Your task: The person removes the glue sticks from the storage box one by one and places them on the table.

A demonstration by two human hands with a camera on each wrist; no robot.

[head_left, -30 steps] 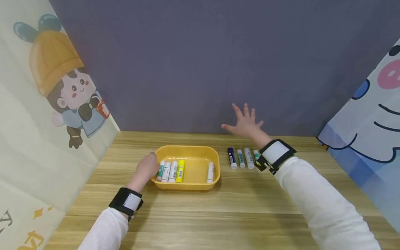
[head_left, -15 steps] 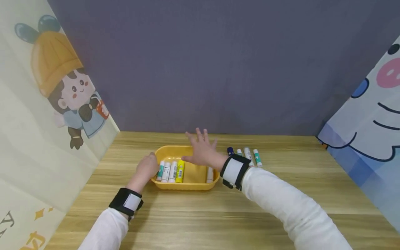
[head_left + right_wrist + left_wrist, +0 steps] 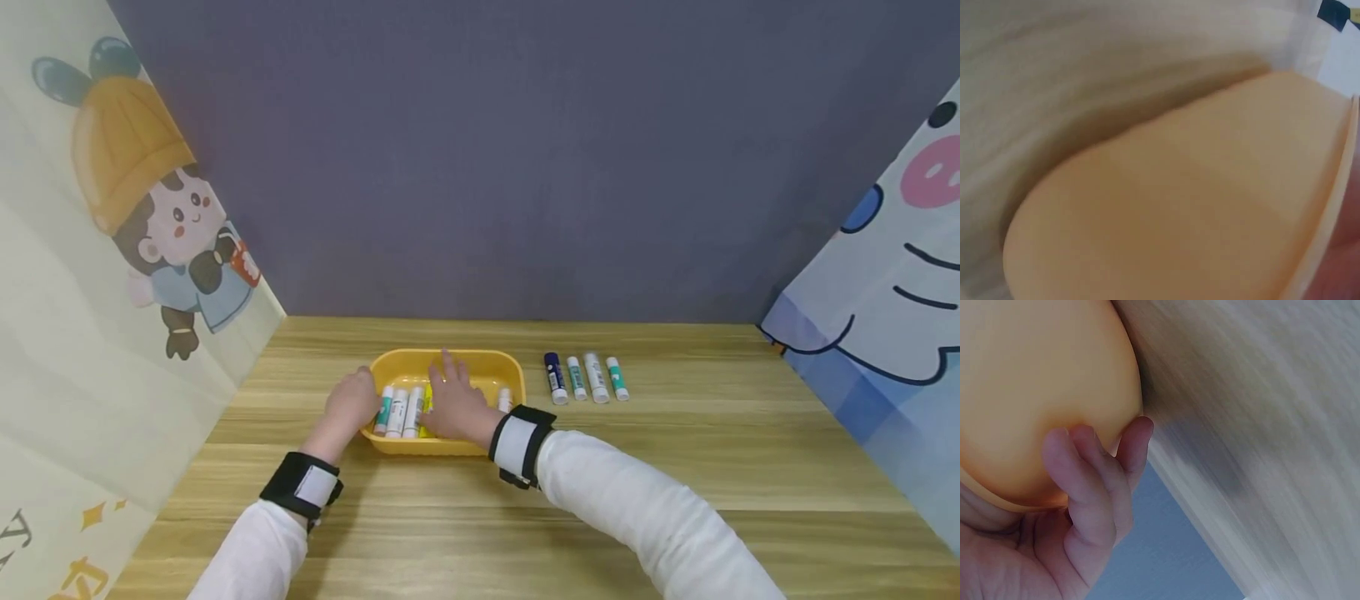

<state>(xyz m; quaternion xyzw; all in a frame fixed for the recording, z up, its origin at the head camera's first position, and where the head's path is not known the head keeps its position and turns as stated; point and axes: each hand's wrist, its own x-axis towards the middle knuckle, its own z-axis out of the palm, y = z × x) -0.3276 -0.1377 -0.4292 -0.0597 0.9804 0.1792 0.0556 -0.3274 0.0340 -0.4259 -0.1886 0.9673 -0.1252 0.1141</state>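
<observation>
A yellow plastic basket (image 3: 450,447) stands on the table, its left end gripped by my left hand (image 3: 352,404). In the left wrist view, that hand's fingers (image 3: 1088,481) curl up against the basket's outer wall. My right hand (image 3: 456,408) is inside the basket with fingers spread, partly covering a yellow glue stick (image 3: 427,398). Left of it lie two white glue sticks (image 3: 413,412) and a teal-labelled one (image 3: 384,411). Another white glue stick (image 3: 505,400) lies at the basket's right end. The right wrist view shows mostly the basket's outer wall (image 3: 1172,200); the right fingertips are hidden there.
Right of the basket, a row of glue sticks lies on the wooden table (image 3: 675,450): a dark blue one (image 3: 556,379), a teal one (image 3: 577,379), a white one (image 3: 596,377) and a green-and-white one (image 3: 618,379). A grey panel (image 3: 487,167) rises behind the table.
My right hand has moved left and down from above the row of glue sticks into the basket. My left hand stays at the basket's left end.
</observation>
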